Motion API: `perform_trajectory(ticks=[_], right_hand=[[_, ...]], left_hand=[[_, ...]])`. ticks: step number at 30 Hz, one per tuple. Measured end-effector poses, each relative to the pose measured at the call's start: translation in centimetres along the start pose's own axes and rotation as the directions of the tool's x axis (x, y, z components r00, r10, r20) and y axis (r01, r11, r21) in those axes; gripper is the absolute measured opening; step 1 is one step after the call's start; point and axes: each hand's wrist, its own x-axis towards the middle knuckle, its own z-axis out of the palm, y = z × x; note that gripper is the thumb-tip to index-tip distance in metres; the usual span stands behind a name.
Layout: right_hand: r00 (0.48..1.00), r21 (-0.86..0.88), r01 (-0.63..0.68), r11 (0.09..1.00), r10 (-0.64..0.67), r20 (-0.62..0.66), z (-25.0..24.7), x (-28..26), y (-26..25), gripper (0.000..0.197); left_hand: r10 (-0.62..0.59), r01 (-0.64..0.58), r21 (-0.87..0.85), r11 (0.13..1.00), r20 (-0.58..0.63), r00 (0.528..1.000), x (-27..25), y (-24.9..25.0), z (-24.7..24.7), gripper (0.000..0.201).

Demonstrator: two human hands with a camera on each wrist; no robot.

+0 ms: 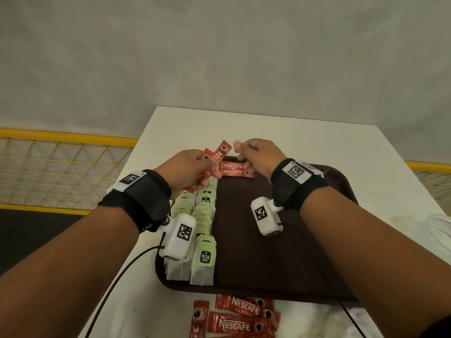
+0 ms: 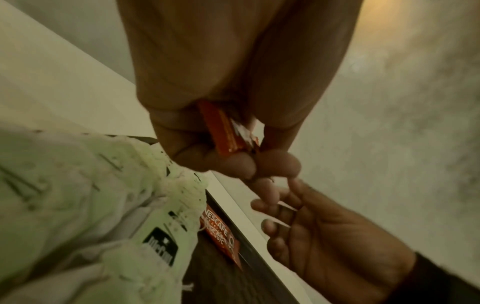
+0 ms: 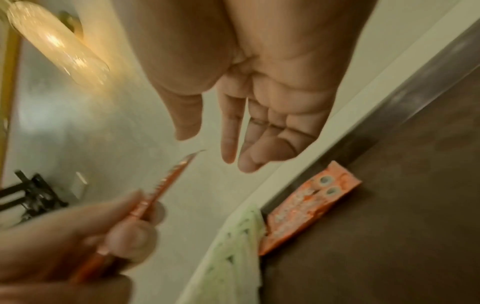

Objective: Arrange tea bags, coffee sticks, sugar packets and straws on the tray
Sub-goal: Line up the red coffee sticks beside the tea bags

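Observation:
A brown tray (image 1: 268, 240) lies on the white table (image 1: 317, 147). Two rows of green-tagged tea bags (image 1: 205, 215) fill its left side. Two red coffee sticks (image 1: 235, 169) lie side by side at the tray's far edge. My left hand (image 1: 202, 167) grips a few more red coffee sticks (image 1: 214, 162) above the far end of the tea bags. In the left wrist view those sticks (image 2: 226, 131) sit between thumb and fingers. My right hand (image 1: 246, 152) hovers just right of them, over the two laid sticks, fingers relaxed and holding nothing (image 3: 207, 146).
Several loose coffee sticks (image 1: 241, 315) lie on the table in front of the tray's near edge. A yellow railing with mesh (image 1: 61, 162) runs behind the table on the left. A black cable (image 1: 117, 284) trails from my left wrist.

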Motion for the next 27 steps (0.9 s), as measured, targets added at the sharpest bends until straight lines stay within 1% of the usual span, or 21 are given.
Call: perform_trajectory(ticks=[2, 4, 7, 9, 10, 12, 14, 17, 20, 23, 25, 27], right_hand=[[0.997, 0.088, 0.034, 0.996, -0.04, 0.067, -0.1, -0.7, -0.4, 0.027], [0.997, 0.151, 0.011, 0.989, -0.023, 0.08, -0.6, -1.1, -0.2, 0.017], [0.987, 0.279, -0.131, 0.951, 0.099, 0.125, -1.7, -1.7, 0.4, 0.019], [0.966, 0.355, -0.246, 0.902, 0.199, 0.165, -2.4, -2.1, 1.1, 0.017], [0.953, 0.38, -0.297, 0.876, 0.247, 0.177, -2.6, -2.3, 1.6, 0.017], [0.924, 0.396, -0.382, 0.835, 0.331, 0.193, -2.5, -2.8, 2.5, 0.012], [0.89, 0.368, -0.456, 0.811, 0.415, 0.19, -1.9, -3.1, 2.7, 0.006], [0.838, 0.259, -0.546, 0.797, 0.528, 0.142, -1.1, -3.1, 2.4, 0.012], [0.828, 0.163, -0.561, 0.812, 0.552, 0.102, -0.4, -2.4, 2.1, 0.023], [0.822, 0.064, -0.57, 0.819, 0.57, 0.026, 0.2, -1.7, 2.1, 0.035], [0.821, 0.017, -0.571, 0.821, 0.571, -0.01, 0.3, -1.3, 2.0, 0.034], [0.811, -0.015, -0.585, 0.811, 0.585, -0.017, 0.3, -1.3, 1.8, 0.031]], left_hand=[[0.036, -0.037, 0.101, 0.994, 0.016, 0.999, 0.1, 0.2, 0.2, 0.026], [0.049, -0.054, 0.172, 0.984, 0.031, 0.998, 0.2, 0.4, 0.4, 0.031], [0.049, -0.05, 0.199, 0.979, 0.011, 0.999, 0.1, 0.5, 0.4, 0.034], [0.043, -0.03, 0.2, 0.979, -0.063, 0.997, 0.1, 0.6, 0.2, 0.034], [0.03, -0.012, 0.174, 0.985, -0.104, 0.994, 0.2, 0.6, 0.2, 0.032], [-0.033, 0.042, 0.054, 0.998, -0.164, 0.986, 0.1, 0.6, 0.0, 0.026], [-0.083, 0.075, -0.045, 0.996, -0.194, 0.978, -0.1, 0.7, 0.1, 0.029], [-0.083, 0.072, -0.059, 0.996, -0.204, 0.976, -0.6, 0.8, 0.1, 0.03], [-0.064, 0.061, -0.023, 0.998, -0.227, 0.972, -0.7, 0.9, -0.2, 0.026], [-0.051, 0.044, -0.034, 0.998, -0.243, 0.969, -0.8, 0.7, -0.6, 0.019], [-0.047, 0.048, -0.002, 0.999, -0.249, 0.967, -1.0, 0.5, -0.9, 0.015], [-0.027, 0.042, 0.062, 0.997, -0.227, 0.974, -1.2, 0.5, -1.2, 0.014]])
